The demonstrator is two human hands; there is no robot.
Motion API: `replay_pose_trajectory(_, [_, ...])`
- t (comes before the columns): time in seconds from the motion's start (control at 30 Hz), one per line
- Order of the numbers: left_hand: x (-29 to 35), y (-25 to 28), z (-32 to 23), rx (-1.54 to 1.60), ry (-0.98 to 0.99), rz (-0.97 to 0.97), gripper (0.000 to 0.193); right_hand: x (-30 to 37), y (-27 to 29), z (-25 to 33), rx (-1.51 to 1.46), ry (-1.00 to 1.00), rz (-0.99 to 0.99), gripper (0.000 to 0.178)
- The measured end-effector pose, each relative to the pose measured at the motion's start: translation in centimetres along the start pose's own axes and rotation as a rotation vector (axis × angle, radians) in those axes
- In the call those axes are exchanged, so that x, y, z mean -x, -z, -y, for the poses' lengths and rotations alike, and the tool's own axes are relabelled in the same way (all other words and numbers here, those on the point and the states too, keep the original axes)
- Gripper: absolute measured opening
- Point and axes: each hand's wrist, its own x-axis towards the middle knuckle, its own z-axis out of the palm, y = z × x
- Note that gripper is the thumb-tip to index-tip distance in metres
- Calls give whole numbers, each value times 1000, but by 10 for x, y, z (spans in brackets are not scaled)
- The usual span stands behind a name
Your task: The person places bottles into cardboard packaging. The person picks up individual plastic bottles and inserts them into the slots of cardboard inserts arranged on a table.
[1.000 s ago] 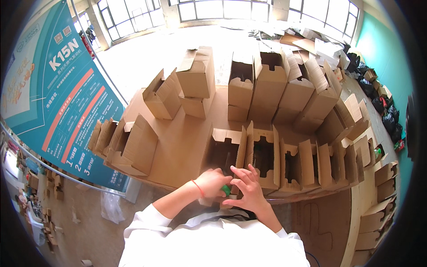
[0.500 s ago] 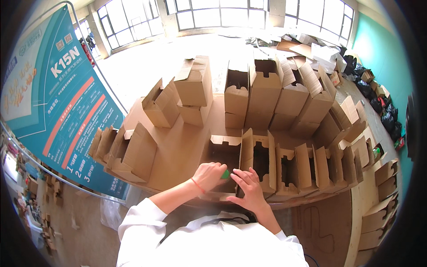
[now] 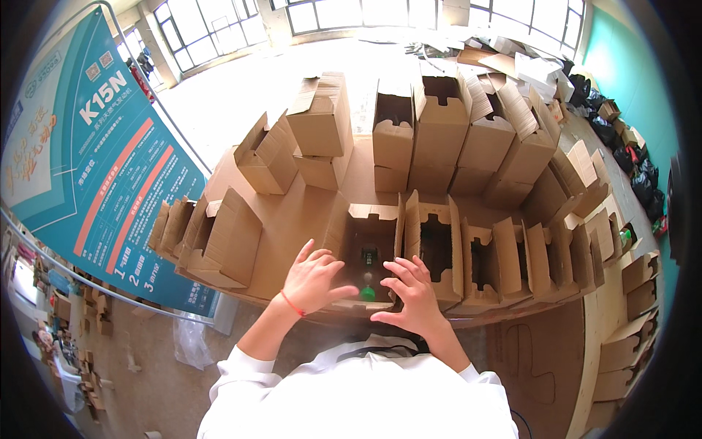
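Observation:
In front of me stands an open cardboard carton (image 3: 374,227), its dark inside facing up. A green-capped object (image 3: 367,294), seemingly a bottle with a dark label, lies in it with the cap toward me. My left hand (image 3: 313,279), with a red string at the wrist, hovers at the carton's left side, fingers spread and holding nothing. Over the right side is my right hand (image 3: 411,294), fingers apart and also without anything in them. Whether either hand touches the carton I cannot tell.
A row of open cartons (image 3: 468,256) runs right along the table (image 3: 285,227). Taller stacked cartons (image 3: 439,132) stand behind, others (image 3: 227,238) at left. A blue banner (image 3: 110,161) rises on the left; black bags (image 3: 621,154) lie by the right wall.
My left hand has let go of the green-capped object and moved left, its fingers opening. The object now rests lower in the carton. My right hand stays near its place.

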Motion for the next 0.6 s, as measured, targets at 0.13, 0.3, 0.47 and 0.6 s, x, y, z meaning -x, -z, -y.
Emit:
replay_pose_trajectory(0.13, [18, -2, 17, 56, -44, 149, 83, 7, -13, -14, 217, -55, 1, 33])
replay_pose_trajectory(0.3, [9, -42, 0, 224, 58, -354, 88, -5, -43, 5, 465, -126, 2, 64])
replay_pose_trajectory(0.47, [3, -75, -33, 636, -79, -229, 70, 4, -65, 10, 640, 55, 173, 55])
replay_pose_trajectory(0.6, [-6, -82, -25, 655, -40, -64, 60, 4, -66, 10, 653, 3, 279, 51])
